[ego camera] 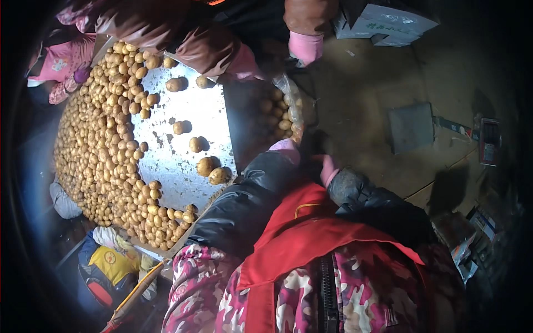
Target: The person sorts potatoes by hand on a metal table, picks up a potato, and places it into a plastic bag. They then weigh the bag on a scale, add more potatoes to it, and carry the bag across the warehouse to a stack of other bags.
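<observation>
My left hand (286, 149), in a pink glove, is at the near rim of a clear plastic bag (295, 102), with its fingers partly hidden. Potatoes (285, 125) lie inside the bag in shadow. My right hand (329, 170), also in a pink glove, is a little to the right, in front of my red apron (308, 208); its fingers fade into a dark area. Left of the bag, a metal sorting table (179, 108) carries a large heap of potatoes (112, 137), with several loose ones on its bare metal.
Across the table, a co-worker in brown sleeves has a pink-gloved hand (306, 48) beyond the bag. Another person (62, 62) in pink stands at the far left. A platform scale (412, 127) sits on the floor at right, below a white carton (385, 25). Clothing (112, 266) lies lower left.
</observation>
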`<state>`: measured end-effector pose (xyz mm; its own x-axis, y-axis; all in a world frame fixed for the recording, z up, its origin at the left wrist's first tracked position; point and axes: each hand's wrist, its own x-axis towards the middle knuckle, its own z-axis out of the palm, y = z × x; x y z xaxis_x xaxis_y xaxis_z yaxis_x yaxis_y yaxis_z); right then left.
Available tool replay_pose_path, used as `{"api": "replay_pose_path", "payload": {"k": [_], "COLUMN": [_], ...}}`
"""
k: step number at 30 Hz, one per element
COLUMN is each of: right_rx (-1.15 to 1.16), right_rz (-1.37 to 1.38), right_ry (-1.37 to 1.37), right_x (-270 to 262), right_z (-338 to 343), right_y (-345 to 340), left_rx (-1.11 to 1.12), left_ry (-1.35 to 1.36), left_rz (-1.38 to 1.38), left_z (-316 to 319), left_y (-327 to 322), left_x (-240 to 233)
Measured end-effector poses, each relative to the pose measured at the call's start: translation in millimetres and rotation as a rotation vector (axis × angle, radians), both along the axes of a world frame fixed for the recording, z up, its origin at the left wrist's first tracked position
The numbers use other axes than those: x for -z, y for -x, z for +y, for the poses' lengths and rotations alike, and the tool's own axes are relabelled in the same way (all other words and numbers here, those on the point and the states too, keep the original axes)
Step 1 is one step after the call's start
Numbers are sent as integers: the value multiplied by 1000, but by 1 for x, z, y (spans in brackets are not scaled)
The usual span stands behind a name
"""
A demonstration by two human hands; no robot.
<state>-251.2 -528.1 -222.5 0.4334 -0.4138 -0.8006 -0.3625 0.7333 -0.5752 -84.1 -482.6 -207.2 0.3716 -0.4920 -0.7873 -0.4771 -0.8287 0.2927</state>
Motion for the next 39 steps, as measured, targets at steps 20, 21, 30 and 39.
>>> {"api": "replay_pose_path", "payload": {"k": [20, 21, 30, 39], "right_rx": [-833, -301, -925, -756], "right_rz": [-133, 14, 574, 623], "right_ry": [293, 163, 703, 736], "right_x": [53, 79, 21, 46], "right_z": [13, 19, -108, -150], "right_y": [81, 92, -127, -60], "left_rx": [124, 184, 226, -1095], "left_ry": [114, 89, 486, -249], "left_rz": [48, 36, -100, -89], "left_z": [-13, -13, 2, 26], "left_y": [1, 4, -13, -95], "left_x": [-17, -21, -13, 22]}}
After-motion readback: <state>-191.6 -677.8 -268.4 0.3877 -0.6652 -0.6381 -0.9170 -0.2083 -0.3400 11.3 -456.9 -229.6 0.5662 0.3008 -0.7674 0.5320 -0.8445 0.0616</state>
